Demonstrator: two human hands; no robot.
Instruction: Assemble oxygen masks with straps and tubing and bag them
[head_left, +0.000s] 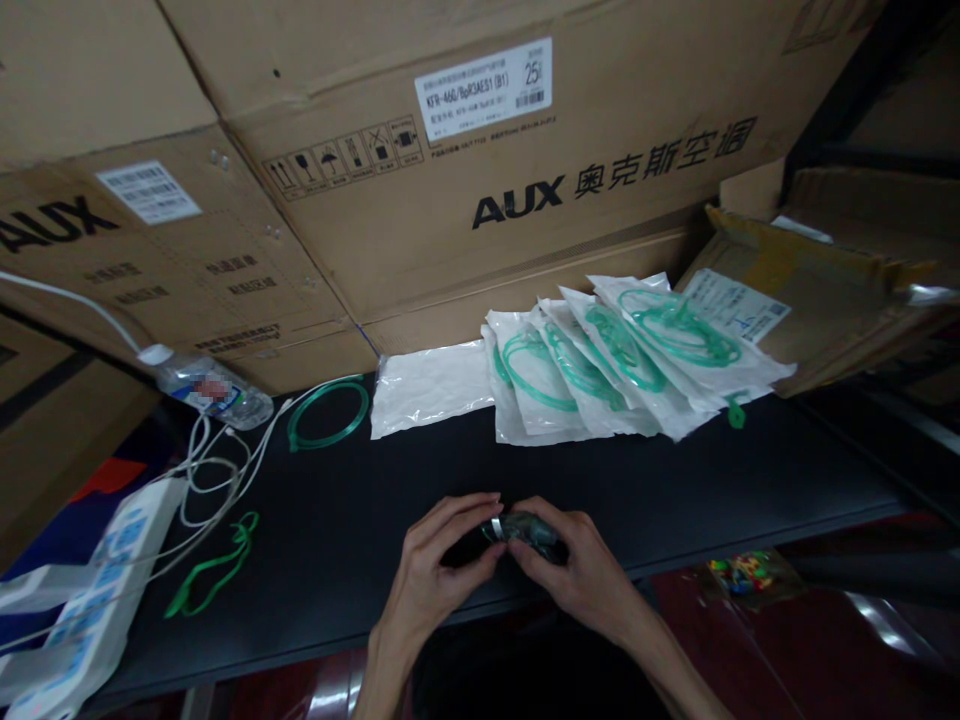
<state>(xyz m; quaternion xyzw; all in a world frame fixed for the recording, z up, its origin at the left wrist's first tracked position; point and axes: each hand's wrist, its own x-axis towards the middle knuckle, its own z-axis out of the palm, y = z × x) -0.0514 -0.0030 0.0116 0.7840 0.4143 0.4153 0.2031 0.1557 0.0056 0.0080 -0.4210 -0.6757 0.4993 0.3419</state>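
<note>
A clear plastic oxygen mask (pixel 531 530) with a bright metal nose strip is held low over the front of the black tabletop (pixel 360 520). My left hand (pixel 442 555) curls round its left side, thumb and fingertips meeting at the strip. On the other side, my right hand (pixel 577 560) closes round the see-through body, its thumb beside the left one. Part of the mask is hidden behind the fingers. A green elastic strap (pixel 217 565) lies loose to the left, and a coil of green tubing (pixel 330 412) rests further back.
Several sealed white packets (pixel 600 350) with green tubing overlap at the back right, beside a flat white packet (pixel 431 390). An open carton (pixel 817 270) stands at right. Large AUX boxes (pixel 480 230) wall the back. At left are a power strip (pixel 97 600), white cables and a bottle (pixel 210 385).
</note>
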